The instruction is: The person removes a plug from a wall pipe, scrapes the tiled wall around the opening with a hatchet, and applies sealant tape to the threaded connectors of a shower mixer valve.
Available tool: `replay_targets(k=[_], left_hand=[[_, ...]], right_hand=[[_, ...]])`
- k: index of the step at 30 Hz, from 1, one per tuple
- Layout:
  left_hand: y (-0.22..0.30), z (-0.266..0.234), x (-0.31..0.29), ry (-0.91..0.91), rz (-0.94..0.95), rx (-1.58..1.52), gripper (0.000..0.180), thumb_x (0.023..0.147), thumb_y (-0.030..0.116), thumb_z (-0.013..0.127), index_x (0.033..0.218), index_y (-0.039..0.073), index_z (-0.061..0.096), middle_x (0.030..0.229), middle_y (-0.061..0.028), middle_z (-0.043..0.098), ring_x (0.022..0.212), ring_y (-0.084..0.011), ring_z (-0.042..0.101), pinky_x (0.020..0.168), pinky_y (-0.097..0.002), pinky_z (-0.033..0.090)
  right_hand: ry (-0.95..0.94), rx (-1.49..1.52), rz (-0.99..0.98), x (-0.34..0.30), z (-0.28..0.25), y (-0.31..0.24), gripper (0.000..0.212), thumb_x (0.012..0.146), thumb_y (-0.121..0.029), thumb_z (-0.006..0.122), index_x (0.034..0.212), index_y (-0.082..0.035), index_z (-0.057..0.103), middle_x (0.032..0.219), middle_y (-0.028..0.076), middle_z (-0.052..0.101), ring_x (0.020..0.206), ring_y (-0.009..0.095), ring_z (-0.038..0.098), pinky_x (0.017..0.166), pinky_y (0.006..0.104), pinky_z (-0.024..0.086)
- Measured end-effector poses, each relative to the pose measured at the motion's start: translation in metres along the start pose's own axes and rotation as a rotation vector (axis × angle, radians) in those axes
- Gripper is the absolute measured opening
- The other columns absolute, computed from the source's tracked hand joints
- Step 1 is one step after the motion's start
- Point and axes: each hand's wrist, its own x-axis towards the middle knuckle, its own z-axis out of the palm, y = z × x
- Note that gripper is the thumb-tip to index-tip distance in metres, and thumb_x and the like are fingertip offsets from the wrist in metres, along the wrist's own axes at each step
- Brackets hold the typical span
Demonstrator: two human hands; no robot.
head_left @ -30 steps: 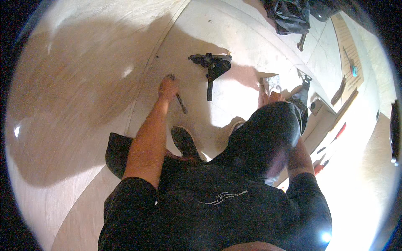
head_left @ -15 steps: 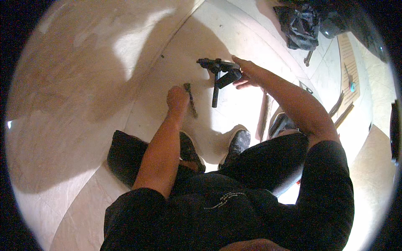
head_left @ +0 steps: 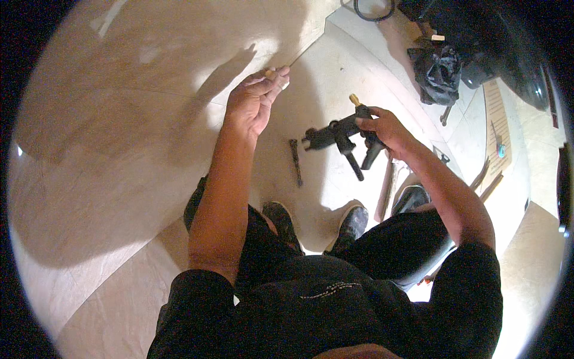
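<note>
My right hand (head_left: 388, 131) grips a black fixture with pipe-like arms (head_left: 326, 136); a brass-coloured stem (head_left: 355, 100) sticks up at the hand's end, and a dark rod points down from its middle. The fixture is tilted and slightly blurred, held above the pale floor. Farther left, my left hand (head_left: 257, 99) is raised with its fingers curled together. Something small and pale may be at its fingertips, but I cannot make it out. Between the hands and nearer to me, a slim dark metal bar (head_left: 296, 163) lies on the floor, touched by neither hand.
Two dark shoes (head_left: 353, 220) stand below the hands, with another dark shoe (head_left: 412, 197) farther right. A long narrow strip (head_left: 385, 188) lies beside it. At the far right are a crumpled black plastic bag (head_left: 437, 72), a printed cardboard piece (head_left: 497, 113) and a small blue item (head_left: 500, 149).
My left hand has risen away from beside the dark bar. My right hand has moved nearer and right, turning the black fixture so its brass stem shows.
</note>
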Motion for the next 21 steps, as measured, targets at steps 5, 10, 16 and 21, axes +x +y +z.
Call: replay_targets(k=[5,10,16,21], left_hand=[[0.033,0.06,-0.028,-0.151,0.009,-0.044,0.029,0.093,0.01,0.071,0.118,-0.002,0.061,0.108,-0.0152,0.071,0.102,-0.0297,0.07,0.088,-0.0417,0.06],[0.046,0.085,-0.05,-0.189,0.077,0.379,0.03,0.093,0.005,0.07,0.121,-0.005,0.063,0.104,-0.0174,0.072,0.091,-0.0245,0.072,0.078,-0.0351,0.062],[0.052,0.085,-0.066,-0.247,0.148,0.967,0.027,0.093,0.009,0.069,0.12,0.004,0.069,0.095,-0.0088,0.075,0.085,-0.0171,0.07,0.075,-0.0303,0.056],[0.047,0.081,-0.071,-0.223,0.138,0.836,0.019,0.088,0.005,0.075,0.107,0.004,0.075,0.09,-0.0046,0.074,0.081,-0.0127,0.068,0.074,-0.0265,0.056]], right_hand=[[0.138,-0.259,-0.368,-0.101,0.025,-0.058,0.046,0.088,-0.02,0.077,0.126,0.0,0.061,0.088,0.007,0.068,0.065,0.009,0.061,0.056,0.025,0.051],[0.149,0.024,-0.374,-0.136,0.062,-0.06,0.054,0.084,-0.014,0.08,0.134,-0.003,0.061,0.092,0.005,0.07,0.065,0.008,0.061,0.056,0.0248,0.053],[0.116,0.06,-0.389,-0.135,0.061,-0.05,0.054,0.085,-0.015,0.081,0.133,-0.003,0.061,0.092,0.005,0.071,0.066,0.009,0.062,0.056,0.0246,0.053],[0.116,0.082,-0.353,-0.13,0.061,-0.031,0.054,0.084,-0.016,0.082,0.132,-0.003,0.062,0.092,0.005,0.073,0.066,0.009,0.063,0.057,0.0249,0.054]])
